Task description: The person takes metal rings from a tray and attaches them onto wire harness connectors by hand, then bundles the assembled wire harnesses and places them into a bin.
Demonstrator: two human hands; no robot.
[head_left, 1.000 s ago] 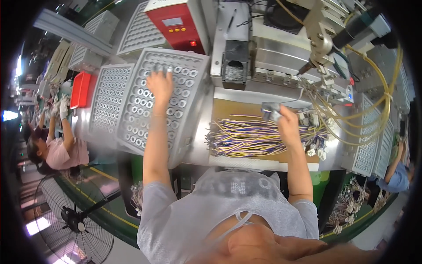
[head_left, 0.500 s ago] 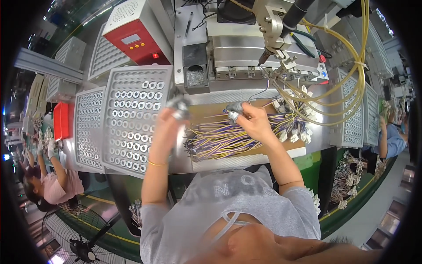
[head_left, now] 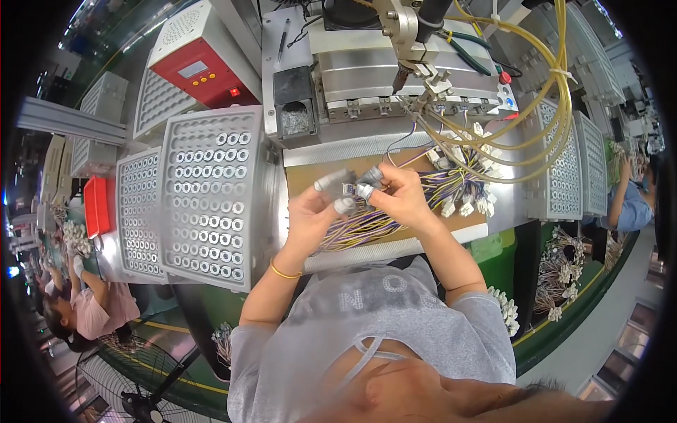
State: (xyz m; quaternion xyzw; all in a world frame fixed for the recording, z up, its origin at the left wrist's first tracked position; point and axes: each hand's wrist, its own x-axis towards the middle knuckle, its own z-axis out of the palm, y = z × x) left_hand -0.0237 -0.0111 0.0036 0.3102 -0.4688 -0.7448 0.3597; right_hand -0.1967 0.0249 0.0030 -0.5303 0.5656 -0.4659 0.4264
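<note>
Grey covers wrap several fingertips of both hands. My left hand (head_left: 315, 211) curls its thumb and fingers toward a small shiny piece (head_left: 349, 189) between the hands; the fingertips are partly blurred and what they grip is unclear. My right hand (head_left: 400, 196) is closed in a pinch beside it, close to my left fingertips, and its covered fingers hide what it holds. Beneath both hands lies a bundle of yellow and purple wires (head_left: 367, 227) on a brown board (head_left: 300, 173). White connectors (head_left: 467, 204) cluster at the bundle's right end.
A grey tray (head_left: 257, 183) with rows of metal rings stands at left, beside a similar tray (head_left: 121, 211) and a red bin (head_left: 99, 206). Behind are a red-and-white control box (head_left: 185, 67), a metal fixture (head_left: 381, 63) and yellow tubes (head_left: 564, 99). Other people sit left and right.
My left hand has moved right, from beside the ring tray to my right hand. The right hand stays over the wires, still pinched. The whole view has shifted slightly.
</note>
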